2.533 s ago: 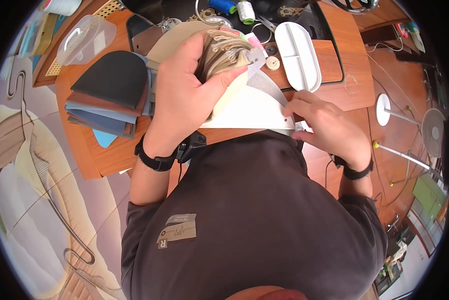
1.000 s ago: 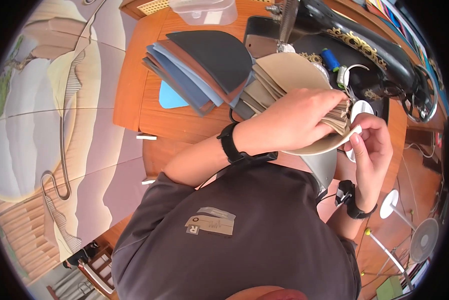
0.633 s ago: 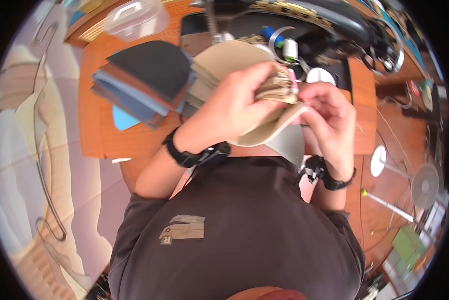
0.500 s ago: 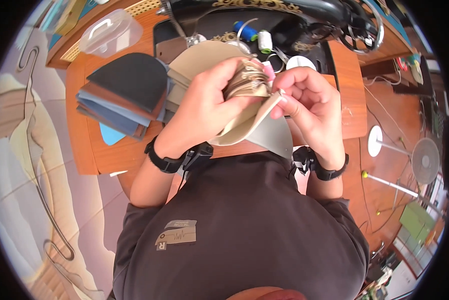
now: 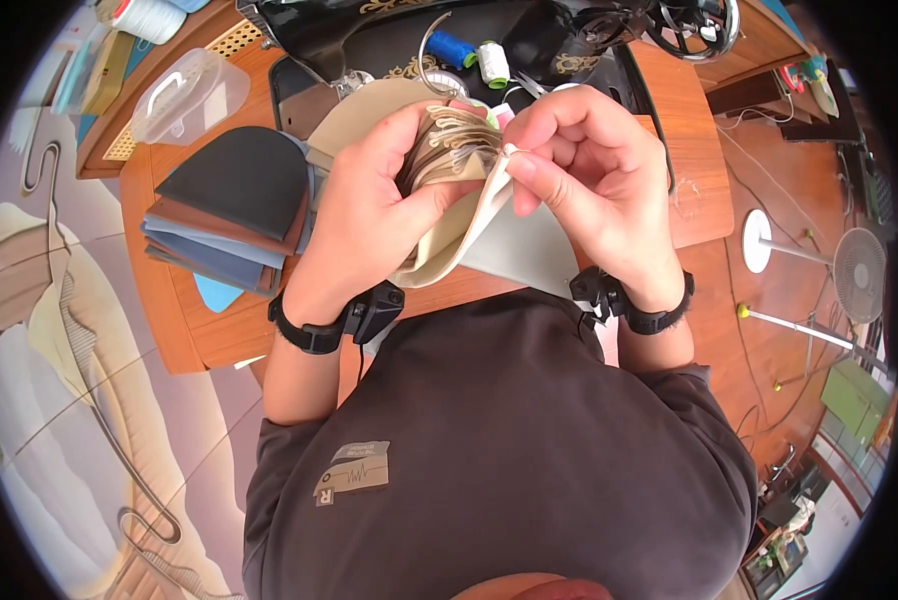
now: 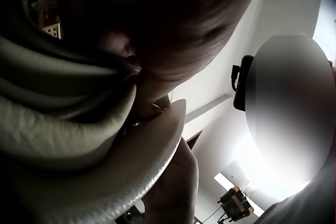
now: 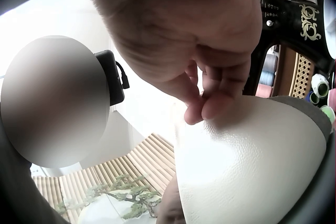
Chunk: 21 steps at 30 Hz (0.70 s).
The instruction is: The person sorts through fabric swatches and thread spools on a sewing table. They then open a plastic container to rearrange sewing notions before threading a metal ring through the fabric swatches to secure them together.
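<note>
My left hand (image 5: 364,205) grips a bundle of beige and brown leather pieces (image 5: 454,135), bent so that their layered ends fan out above the thumb. Between thumb and forefinger, my right hand (image 5: 609,185) pinches the tip of the outermost cream leather piece (image 5: 469,230), which curves away from the bundle. The right wrist view shows those fingertips (image 7: 218,106) on the edge of the smooth cream piece (image 7: 236,161). In the left wrist view, the cream edge (image 6: 157,166) bows outward below the folded layers (image 6: 63,134). A light grey piece (image 5: 529,250) lies beneath the hands.
To the left lies a stack of black, brown and blue rounded pieces (image 5: 239,180), near a clear plastic box (image 5: 189,100). A black sewing machine (image 5: 369,25) stands behind, with blue (image 5: 451,48) and white thread spools (image 5: 492,65) and scissors (image 5: 531,85) before it.
My right hand has come up from the white corner low at the table edge to pinch the cream piece's tip. My left hand keeps its grip on the bundle. The head view has shifted.
</note>
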### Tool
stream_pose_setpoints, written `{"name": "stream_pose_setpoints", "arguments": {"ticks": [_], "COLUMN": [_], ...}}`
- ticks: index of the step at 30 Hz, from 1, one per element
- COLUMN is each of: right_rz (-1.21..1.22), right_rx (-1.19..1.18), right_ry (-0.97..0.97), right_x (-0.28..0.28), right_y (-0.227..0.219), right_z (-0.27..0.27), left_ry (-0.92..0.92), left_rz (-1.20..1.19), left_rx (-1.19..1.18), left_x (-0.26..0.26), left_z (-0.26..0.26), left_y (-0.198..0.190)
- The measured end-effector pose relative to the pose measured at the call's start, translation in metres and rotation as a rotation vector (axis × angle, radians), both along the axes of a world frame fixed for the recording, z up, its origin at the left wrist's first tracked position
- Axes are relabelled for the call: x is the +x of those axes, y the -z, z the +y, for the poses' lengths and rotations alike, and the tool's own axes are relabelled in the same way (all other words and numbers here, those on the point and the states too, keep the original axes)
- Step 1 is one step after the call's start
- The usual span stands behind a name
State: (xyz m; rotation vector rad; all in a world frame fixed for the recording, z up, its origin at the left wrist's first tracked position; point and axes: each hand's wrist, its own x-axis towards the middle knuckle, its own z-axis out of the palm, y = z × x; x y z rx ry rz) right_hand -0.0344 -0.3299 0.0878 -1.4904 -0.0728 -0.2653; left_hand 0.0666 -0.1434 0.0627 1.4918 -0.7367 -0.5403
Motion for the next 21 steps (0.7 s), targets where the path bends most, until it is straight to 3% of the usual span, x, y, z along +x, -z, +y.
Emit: {"name": "stream_pose_setpoints", "arguments": {"ticks": [15,21], "right_rz": [0.077,0.048], "right_rx": [0.119,0.122], "right_ry": [-0.086,-0.092], "right_x": [-0.001,-0.01], "right_y": [0.007,0.015], "right_z": [-0.008,-0.007], "left_ry": [0.0,-0.012], "left_rz": [-0.021,-0.21], "left_rx": [-0.025,0.098], "left_x": [0.0,-0.009], "left_z": [0.001,-0.002], "left_y": [0.008,-0.005]}}
